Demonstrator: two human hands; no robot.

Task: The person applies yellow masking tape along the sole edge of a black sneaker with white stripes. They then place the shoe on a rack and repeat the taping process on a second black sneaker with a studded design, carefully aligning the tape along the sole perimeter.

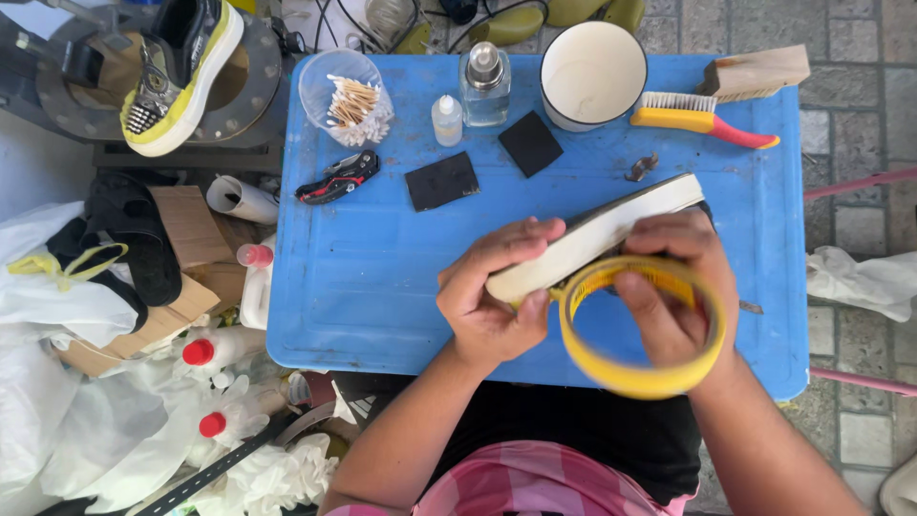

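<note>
White smooth-edged shoe sole [597,234] gripped at my left hand [492,291], over the tabletop's [363,277] 4 o'clock | right hand [673,287] clamps yellow tape roll [645,330], a blurred ring | ceramic mug [592,72] at 12 | bristly brush [702,119] at 1

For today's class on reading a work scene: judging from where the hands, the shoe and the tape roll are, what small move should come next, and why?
Probably draw the yellow tape roll further along the shoe's white sole. The right hand holds the roll against the sole edge, and the left hand grips the sole's near end, steadying it above the blue table.
</note>
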